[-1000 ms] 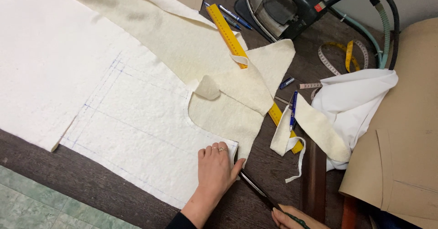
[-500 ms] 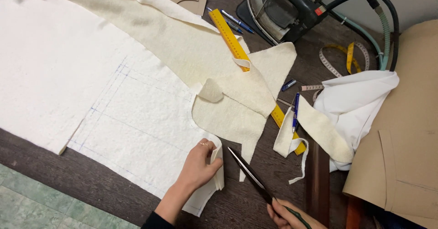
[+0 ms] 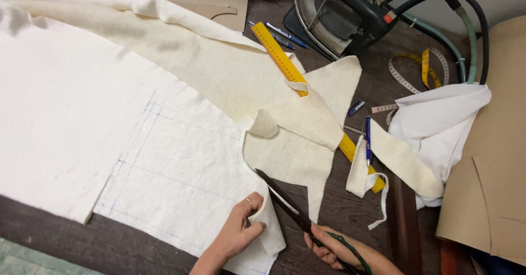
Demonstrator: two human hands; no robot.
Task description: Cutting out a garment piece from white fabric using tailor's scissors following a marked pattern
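Note:
A large sheet of cream felt-like fabric (image 3: 181, 165) with blue drawn lines lies on the dark table (image 3: 55, 231). My left hand (image 3: 238, 234) pinches and lifts the fabric's lower right edge, folding it up. My right hand (image 3: 334, 247) grips the dark handles of long scissors (image 3: 285, 204); the blades point up and left, along the lifted edge. Cream offcuts (image 3: 296, 143) lie just beyond the blade tips.
A yellow ruler (image 3: 282, 56) runs diagonally under the offcuts. A steam iron (image 3: 339, 23) with hoses sits at the back. Pens (image 3: 368, 138), a tape measure (image 3: 424, 69), white cloth (image 3: 438, 121) and brown paper patterns (image 3: 487, 171) fill the right side.
My left hand went from lying flat on the fabric to pinching and lifting its edge. The scissors moved up and left along the cut line, with my right hand coming further into view.

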